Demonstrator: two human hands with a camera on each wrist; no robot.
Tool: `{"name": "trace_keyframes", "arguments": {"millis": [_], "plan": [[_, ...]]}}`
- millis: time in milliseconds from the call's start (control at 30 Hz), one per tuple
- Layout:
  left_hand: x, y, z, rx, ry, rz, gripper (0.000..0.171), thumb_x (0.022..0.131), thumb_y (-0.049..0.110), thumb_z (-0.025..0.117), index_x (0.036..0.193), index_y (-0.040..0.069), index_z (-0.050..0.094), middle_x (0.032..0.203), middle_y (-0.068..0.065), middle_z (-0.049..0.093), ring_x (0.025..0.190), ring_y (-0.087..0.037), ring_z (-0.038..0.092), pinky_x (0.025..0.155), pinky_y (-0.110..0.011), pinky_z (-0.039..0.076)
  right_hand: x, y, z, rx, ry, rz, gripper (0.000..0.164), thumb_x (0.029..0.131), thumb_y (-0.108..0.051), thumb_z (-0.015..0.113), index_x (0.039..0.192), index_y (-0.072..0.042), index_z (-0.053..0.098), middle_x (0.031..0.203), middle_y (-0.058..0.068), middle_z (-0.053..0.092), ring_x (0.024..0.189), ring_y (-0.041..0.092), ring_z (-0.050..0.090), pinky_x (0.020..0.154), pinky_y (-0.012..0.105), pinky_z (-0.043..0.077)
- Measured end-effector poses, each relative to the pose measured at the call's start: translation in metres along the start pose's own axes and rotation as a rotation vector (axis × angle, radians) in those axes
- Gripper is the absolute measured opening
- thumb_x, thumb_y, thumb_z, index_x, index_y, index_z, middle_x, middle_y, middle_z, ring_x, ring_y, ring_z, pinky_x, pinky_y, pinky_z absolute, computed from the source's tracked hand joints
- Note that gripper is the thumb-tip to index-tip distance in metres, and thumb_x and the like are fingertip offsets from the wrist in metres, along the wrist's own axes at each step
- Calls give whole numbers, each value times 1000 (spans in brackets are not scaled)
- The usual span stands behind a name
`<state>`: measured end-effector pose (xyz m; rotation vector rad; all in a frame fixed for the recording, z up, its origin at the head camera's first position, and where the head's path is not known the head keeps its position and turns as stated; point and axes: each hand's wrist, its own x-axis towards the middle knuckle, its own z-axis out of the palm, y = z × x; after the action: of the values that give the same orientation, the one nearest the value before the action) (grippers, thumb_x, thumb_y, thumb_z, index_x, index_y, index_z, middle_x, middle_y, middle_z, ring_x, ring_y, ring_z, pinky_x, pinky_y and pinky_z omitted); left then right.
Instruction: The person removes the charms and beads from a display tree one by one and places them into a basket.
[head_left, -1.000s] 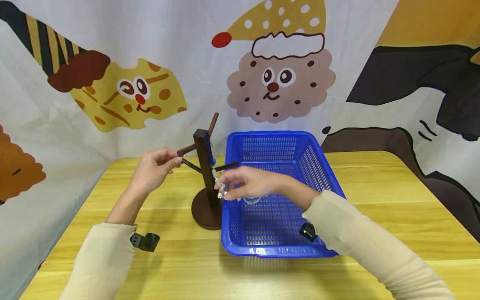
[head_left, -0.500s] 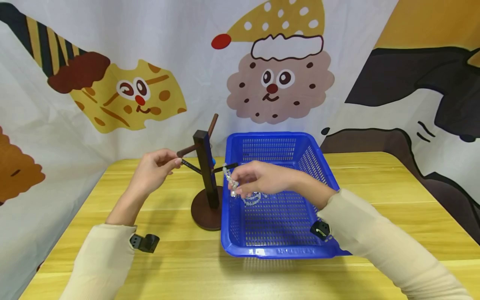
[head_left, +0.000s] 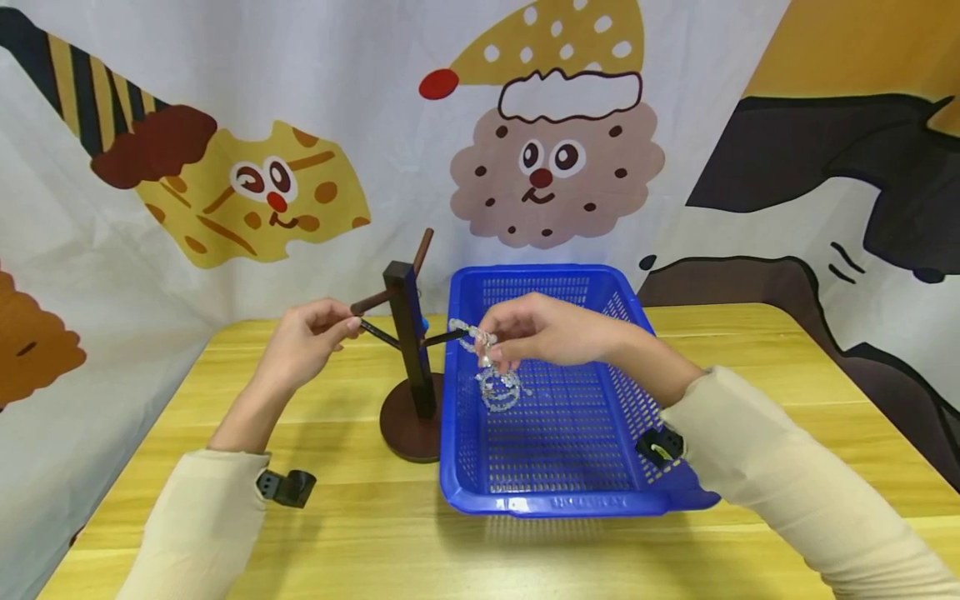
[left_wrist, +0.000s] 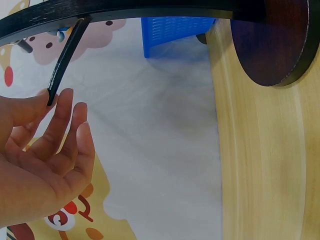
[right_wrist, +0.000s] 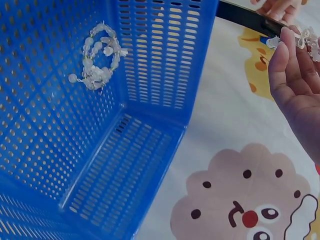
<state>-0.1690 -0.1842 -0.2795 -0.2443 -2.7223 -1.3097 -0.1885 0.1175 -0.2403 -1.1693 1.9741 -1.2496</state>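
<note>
Before a white cloth backdrop (head_left: 315, 67) printed with cartoon food, a yellow wood-grain table (head_left: 360, 542) carries a blue perforated plastic basket (head_left: 558, 504) and, just left of it, a dark-brown wooden peg stand (head_left: 411, 342). A person's left hand (head_left: 311, 333) pinches the tip of a slim black peg (head_left: 380, 334) on the stand's left, the other fingers spread. The right hand (head_left: 551, 329) holds a clear-and-white beaded bracelet (head_left: 458, 326) between thumb and fingertips over the basket's left side, at the tip of the stand's right-hand peg (head_left: 442, 337); whether it loops that tip cannot be told. A similar translucent beaded piece (right_wrist: 97, 70) lies inside the basket, toward the left. The work looks partway along: one piece in the basket, the held one yet to be settled, and a small bright-blue bead (head_left: 425, 323) showing behind the post.
</note>
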Motion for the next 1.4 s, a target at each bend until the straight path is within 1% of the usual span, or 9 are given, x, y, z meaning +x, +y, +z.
{"name": "trace_keyframes", "arguments": {"millis": [267, 367, 533, 600, 700, 800, 1133, 1300, 1400], "plan": [[0, -1, 0, -7, 2, 4, 23, 94, 21, 52, 96, 0, 62, 90, -10, 66, 81, -15, 58, 68, -24, 48, -9, 1, -12, 13, 92, 33, 13, 89, 7, 51, 100, 7, 58, 90, 14, 61, 81, 35, 57, 71, 37, 51], [0, -1, 0, -8, 2, 3, 23, 94, 21, 52, 96, 0, 62, 90, -10, 66, 82, -14, 58, 69, -25, 48, -12, 6, -16, -13, 140, 64, 12, 90, 4, 53, 99, 5, 59, 91, 18, 61, 80, 33, 58, 71, 36, 51], [0, -1, 1, -6, 4, -6, 23, 94, 21, 51, 96, 1, 62, 90, -10, 66, 82, -15, 59, 70, -26, 48, -16, 19, -20, -45, 202, 126, 11, 91, -2, 54, 98, 4, 61, 91, 18, 62, 78, 25, 59, 72, 35, 51], [0, -1, 1, -7, 4, -8, 23, 94, 21, 51, 96, 1, 61, 90, -10, 66, 82, -14, 59, 69, -24, 48, -17, 25, -21, -43, 218, 136, 11, 90, -1, 54, 97, 5, 60, 89, 17, 63, 77, 24, 59, 71, 34, 51], [0, -2, 1, -7, 7, -4, 23, 94, 21, 51, 96, 0, 61, 89, -10, 66, 82, -14, 59, 68, -24, 48, -18, 34, -21, -33, 243, 152, 11, 90, 2, 53, 96, 8, 59, 87, 19, 62, 76, 22, 59, 71, 32, 51], [0, -1, 1, -5, 9, -3, 23, 95, 21, 51, 96, 0, 61, 89, -10, 66, 82, -15, 59, 68, -24, 48, -19, 42, -21, -19, 263, 181, 11, 89, 4, 52, 95, 9, 58, 84, 18, 61, 76, 24, 59, 73, 35, 51], [1, 0, 1, 3, 9, 5, 23, 94, 21, 51, 96, 0, 62, 89, -11, 66, 84, -18, 59, 68, -24, 49, -21, 74, -19, -37, 261, 296, 11, 88, 4, 51, 94, 8, 58, 81, 14, 60, 77, 28, 59, 71, 33, 52], [1, -1, 1, 0, 3, 1, 24, 95, 21, 51, 97, 0, 61, 89, -11, 66, 85, -18, 59, 69, -25, 49, -20, 84, -16, -56, 250, 321, 10, 87, 5, 52, 93, 6, 60, 81, 14, 60, 76, 29, 59, 72, 37, 52], [1, 0, 1, -4, 0, -1, 24, 95, 22, 51, 97, 0, 61, 90, -11, 66, 84, -18, 59, 70, -27, 49, -19, 89, -13, -53, 252, 330, 11, 86, 5, 53, 94, 8, 59, 80, 15, 60, 75, 29, 59, 73, 41, 51]]}}
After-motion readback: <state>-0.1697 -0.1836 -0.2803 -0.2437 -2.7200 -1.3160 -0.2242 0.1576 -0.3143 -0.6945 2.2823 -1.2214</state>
